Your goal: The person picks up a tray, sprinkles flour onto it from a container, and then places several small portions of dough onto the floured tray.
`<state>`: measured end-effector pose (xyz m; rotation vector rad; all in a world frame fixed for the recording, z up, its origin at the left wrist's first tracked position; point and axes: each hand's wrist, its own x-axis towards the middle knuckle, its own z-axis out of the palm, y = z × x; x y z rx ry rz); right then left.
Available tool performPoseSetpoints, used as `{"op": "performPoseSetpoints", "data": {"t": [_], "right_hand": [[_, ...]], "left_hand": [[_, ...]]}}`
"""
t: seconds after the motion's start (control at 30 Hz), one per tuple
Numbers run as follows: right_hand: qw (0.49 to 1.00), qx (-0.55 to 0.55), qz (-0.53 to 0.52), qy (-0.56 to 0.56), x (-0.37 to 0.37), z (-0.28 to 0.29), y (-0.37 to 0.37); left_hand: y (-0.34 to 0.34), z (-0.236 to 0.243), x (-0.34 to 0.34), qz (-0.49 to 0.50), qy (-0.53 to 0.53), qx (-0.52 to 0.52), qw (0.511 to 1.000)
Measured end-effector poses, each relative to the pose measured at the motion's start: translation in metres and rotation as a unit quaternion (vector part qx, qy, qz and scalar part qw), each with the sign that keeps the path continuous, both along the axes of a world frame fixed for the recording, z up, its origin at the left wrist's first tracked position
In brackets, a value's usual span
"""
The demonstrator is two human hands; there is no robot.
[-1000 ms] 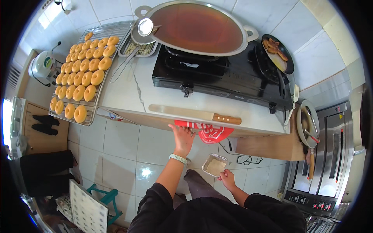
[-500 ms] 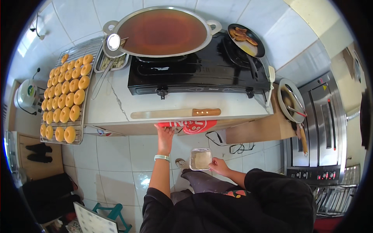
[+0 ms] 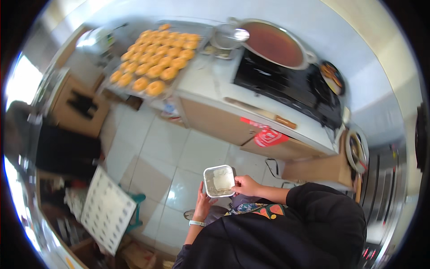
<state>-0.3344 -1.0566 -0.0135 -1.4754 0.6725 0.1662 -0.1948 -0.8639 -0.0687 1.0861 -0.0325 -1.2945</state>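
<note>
A small, square, shallow container (image 3: pixel 208 183) with a whitish, flour-like layer inside is in front of my body. My right hand (image 3: pixel 247 185) pinches its right edge. Beside the container's lower left corner is my left hand (image 3: pixel 204 206), a pale band on the wrist, its fingers stretched upward and apart. Whether those fingers touch the container I cannot tell. Ahead, a red cloth (image 3: pixel 270 136) with white print hangs at the counter's cabinet front, apart from both hands.
Rows of doughnuts (image 3: pixel 155 71) sit on a rack at the counter's far left. On the black stove (image 3: pixel 280 85) stand a wide pot of brown oil (image 3: pixel 273 45) and a frying pan (image 3: pixel 331 77). A wooden-handled long knife (image 3: pixel 285 122) lies along the counter edge. A dotted white board (image 3: pixel 108 208) leans lower left.
My left hand has left the red cloth and come down beside the container. The view has turned left, and the container remains in my right hand.
</note>
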Motion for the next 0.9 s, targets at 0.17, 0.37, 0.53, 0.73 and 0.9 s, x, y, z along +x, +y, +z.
{"op": "performPoseSetpoints", "data": {"t": [0.17,0.37,0.53,0.73,0.9], "right_hand": [[0.978,0.082,0.191,-0.027,0.107,0.048,0.106],[0.944,-0.133,0.272,-0.129,0.214,0.044,0.246],[0.937,0.271,0.218,0.038,0.277,0.051,0.345],[0.872,0.368,0.306,0.103,0.369,0.024,0.418],[0.960,0.125,0.236,-0.078,0.492,0.041,0.480]], "left_hand": [[0.124,0.027,0.018,0.211,0.078,-0.122,0.967],[0.258,0.047,0.071,0.429,0.073,-0.084,0.896],[0.340,0.068,0.102,0.462,-0.007,-0.057,0.885],[0.411,0.075,0.138,0.542,-0.059,0.050,0.837],[0.450,0.047,0.127,0.623,-0.033,0.150,0.767]]}}
